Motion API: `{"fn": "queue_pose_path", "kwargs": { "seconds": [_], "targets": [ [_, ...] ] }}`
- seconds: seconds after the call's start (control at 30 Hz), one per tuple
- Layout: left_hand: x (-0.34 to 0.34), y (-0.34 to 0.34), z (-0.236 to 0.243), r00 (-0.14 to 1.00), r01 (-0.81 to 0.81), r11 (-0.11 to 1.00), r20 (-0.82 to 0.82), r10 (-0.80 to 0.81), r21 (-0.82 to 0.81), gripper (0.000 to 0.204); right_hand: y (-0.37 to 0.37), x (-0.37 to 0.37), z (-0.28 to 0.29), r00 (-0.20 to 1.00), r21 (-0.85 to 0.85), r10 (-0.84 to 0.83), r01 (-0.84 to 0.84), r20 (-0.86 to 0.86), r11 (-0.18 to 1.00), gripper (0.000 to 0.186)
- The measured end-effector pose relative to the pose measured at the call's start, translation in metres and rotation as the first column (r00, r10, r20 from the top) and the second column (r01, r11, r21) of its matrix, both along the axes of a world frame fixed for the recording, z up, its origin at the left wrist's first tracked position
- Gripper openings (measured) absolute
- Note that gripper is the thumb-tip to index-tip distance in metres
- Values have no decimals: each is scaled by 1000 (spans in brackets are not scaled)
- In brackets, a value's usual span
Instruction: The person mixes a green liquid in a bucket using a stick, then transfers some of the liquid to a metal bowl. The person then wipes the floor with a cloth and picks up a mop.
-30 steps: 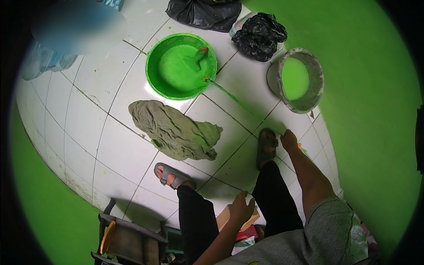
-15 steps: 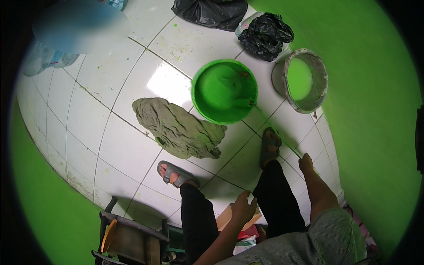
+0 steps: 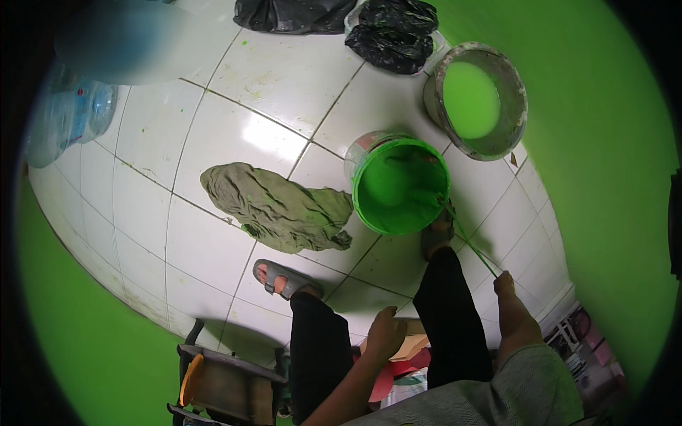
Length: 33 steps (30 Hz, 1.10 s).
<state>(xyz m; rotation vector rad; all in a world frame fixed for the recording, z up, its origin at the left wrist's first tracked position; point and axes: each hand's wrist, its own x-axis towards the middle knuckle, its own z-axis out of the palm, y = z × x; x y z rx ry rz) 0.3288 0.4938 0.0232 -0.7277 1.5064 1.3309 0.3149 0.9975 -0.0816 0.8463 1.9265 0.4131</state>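
Observation:
My right hand (image 3: 504,283) is closed around a long thin green stick (image 3: 472,245). The stick's far end reaches over the near right rim of a bucket (image 3: 362,153), inside of which is thick green paint (image 3: 391,186). This bucket leans toward me, its far left outer side showing, and its rim overlaps my right sandal (image 3: 439,231) in the picture. Held low between my knees, my left hand (image 3: 386,335) is empty, fingers loosely apart. Left of the bucket a crumpled grey-green cloth (image 3: 277,206) lies on the floor.
A grimy round bucket (image 3: 515,106) with light green liquid stands at the far right by the green wall (image 3: 604,177). Black plastic bags (image 3: 394,35) are at the back. Clear bottles (image 3: 89,110) stand at the far left, a dark wooden chair (image 3: 231,387) at the lower left.
The paint bucket has come toward me and to the right, and its outer side now shows. My right hand has shifted slightly nearer with the stick. The view has moved a little.

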Motion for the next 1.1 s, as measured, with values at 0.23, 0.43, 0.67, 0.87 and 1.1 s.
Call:
{"fn": "queue_pose_path", "kwargs": {
  "seconds": [0.23, 0.43, 0.67, 0.87, 1.1],
  "targets": [
    [2, 6, -12, 995, 49, 999, 89, -47, -16, 50, -15, -14, -37, 997, -48, -63, 65, 45, 997, 58],
    [7, 10, -18, 998, 54, 997, -30, -56, -57, 46, -25, -34, -39, 992, -112, 40, -26, 120, 993, 55],
    [-10, -5, -3, 998, -57, 998, -29, 56, -28, 46, -74, -68, 10, 946, -317, 258, -188, 194, 929, 40],
    [-9, -33, 3, 992, -78, 986, -113, 61, -151, 46, -228, -112, 44, 310, -831, 875, -308, 373, 463, 28],
    [-31, -85, 26, 879, -473, 834, -86, 469, -284, 49, -574, -174, 48, 529, -679, 534, -724, -660, -121, 56]
  ]
}}
